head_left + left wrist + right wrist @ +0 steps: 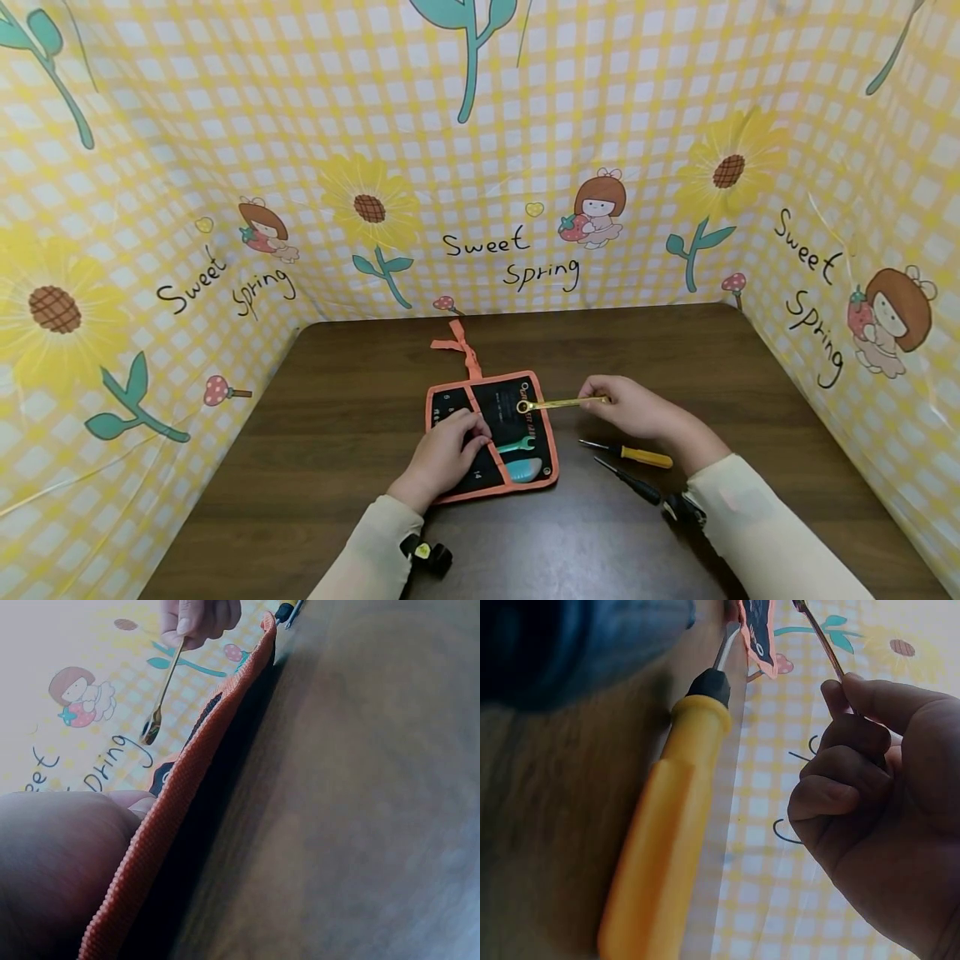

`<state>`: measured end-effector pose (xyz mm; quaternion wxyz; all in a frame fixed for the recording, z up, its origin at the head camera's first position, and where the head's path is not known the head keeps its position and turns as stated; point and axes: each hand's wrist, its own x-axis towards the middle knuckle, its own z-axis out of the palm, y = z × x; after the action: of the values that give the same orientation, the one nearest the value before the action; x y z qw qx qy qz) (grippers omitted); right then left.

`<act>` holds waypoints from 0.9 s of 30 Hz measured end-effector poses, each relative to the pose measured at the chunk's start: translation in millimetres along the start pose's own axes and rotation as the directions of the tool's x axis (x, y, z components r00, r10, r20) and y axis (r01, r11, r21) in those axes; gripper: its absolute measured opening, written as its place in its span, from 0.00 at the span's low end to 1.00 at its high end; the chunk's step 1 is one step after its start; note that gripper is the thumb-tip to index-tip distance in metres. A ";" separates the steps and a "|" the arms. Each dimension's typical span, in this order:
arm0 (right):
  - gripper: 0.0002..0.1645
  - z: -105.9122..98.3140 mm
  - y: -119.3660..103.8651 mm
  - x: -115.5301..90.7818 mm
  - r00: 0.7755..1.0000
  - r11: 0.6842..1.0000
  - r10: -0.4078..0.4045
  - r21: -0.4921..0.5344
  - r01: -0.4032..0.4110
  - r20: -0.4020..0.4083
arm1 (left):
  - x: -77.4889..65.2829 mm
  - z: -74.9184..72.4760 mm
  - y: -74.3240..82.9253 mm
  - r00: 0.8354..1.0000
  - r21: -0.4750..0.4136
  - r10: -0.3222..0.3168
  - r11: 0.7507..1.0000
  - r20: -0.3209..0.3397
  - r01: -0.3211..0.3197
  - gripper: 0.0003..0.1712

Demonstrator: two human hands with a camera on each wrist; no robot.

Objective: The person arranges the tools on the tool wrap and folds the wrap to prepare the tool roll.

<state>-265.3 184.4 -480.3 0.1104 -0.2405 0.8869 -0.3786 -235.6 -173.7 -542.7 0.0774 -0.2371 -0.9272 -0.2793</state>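
Note:
In the head view a black tool pouch (495, 410) with orange trim lies on the table. My left hand (448, 454) is over its left part, fingers curled at the orange pocket edge and pinching it. A teal wrench (517, 446) and a teal-handled tool (523, 471) stick out of the pockets. My right hand (626, 406) pinches a gold wrench (558, 403) by one end, its ring end pointing left above the pouch. The right wrist view shows thumb and index finger on that wrench (823, 634), the other fingers of the hand (885, 787) curled.
Right of the pouch lie a yellow-handled screwdriver (647, 457) and a black-handled screwdriver (637, 483), both under the right forearm's side. An orange tie strap (471, 362) extends from the pouch's back edge. A patterned cloth (480, 183) hangs around the brown table (337, 400).

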 end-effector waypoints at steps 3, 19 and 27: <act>0.08 0.9 -1.8 3.1 1.000 1.000 0.001 -0.011 -0.001 0.009 | 0.0 0.7 -0.5 1.000 0.000 -0.007 1.000 0.002 0.007 0.05; 0.09 11.1 -17.2 20.9 0.995 1.000 -0.028 0.014 0.026 0.092 | 0.5 -0.7 0.5 1.000 -0.003 0.004 1.000 -0.007 -0.004 0.03; 0.08 16.3 -18.2 29.6 0.991 1.000 -0.022 0.012 0.020 0.135 | -0.6 -2.6 4.0 1.000 -0.015 -0.008 1.000 -0.005 0.007 0.01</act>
<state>-278.3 148.3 -478.7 0.1674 -0.2742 0.8729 -0.3673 -233.2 -172.5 -538.8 0.0770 -0.2334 -0.9258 -0.2874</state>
